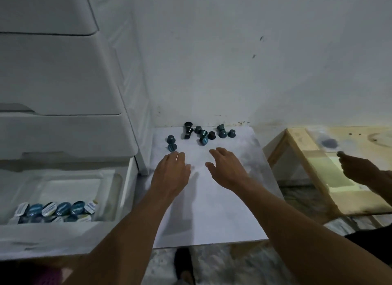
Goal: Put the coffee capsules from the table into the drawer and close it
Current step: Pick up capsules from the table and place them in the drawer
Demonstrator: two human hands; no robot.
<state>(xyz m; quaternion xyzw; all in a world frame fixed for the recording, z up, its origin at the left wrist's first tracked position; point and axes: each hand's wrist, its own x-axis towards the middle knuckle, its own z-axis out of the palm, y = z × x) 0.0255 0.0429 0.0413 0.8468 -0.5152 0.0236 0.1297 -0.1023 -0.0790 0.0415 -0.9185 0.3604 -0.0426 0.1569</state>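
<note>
Several dark blue coffee capsules (201, 133) lie scattered at the far end of a small white table (212, 210), close to the wall. Two more capsules (171, 143) sit apart at the left. My left hand (171, 172) hovers just short of those two, fingers relaxed, holding nothing. My right hand (227, 168) reaches over the table's middle with fingers spread, a little short of the main cluster. The white plastic drawer (118, 200) at the lower left stands pulled open, with several capsules (57, 210) lined up in its front.
The drawer belongs to a tall white plastic drawer unit (63, 83) at the left. A white wall runs behind the table. A wooden table (318, 178) stands at the right, and another person's hand (358, 170) hovers over it. A dark shoe (183, 265) shows on the patterned floor.
</note>
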